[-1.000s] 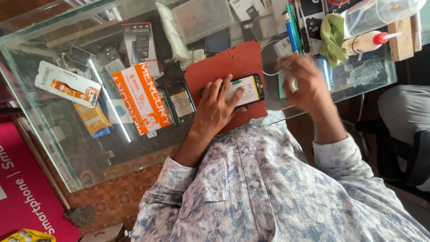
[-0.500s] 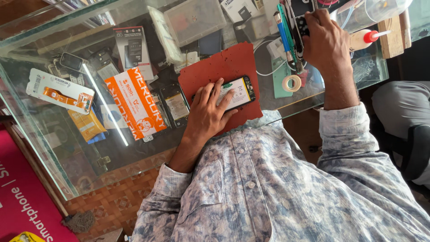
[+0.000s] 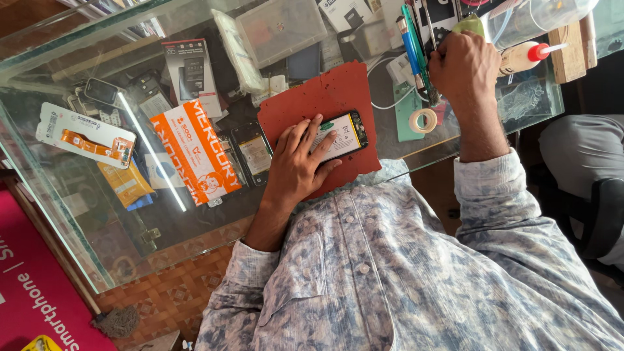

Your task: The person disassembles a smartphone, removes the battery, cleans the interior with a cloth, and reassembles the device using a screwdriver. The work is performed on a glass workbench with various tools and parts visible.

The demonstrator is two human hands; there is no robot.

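Left hand [image 3: 299, 162]: laid flat, fingers spread, pressing an opened phone [image 3: 341, 135] onto a red mat [image 3: 325, 97] on the glass counter [image 3: 78, 214]. Right hand [image 3: 463, 68]: knuckles curled among upright tools [image 3: 413, 45]; what it grips cannot be told. Tape roll [image 3: 425, 120] lies nearby.
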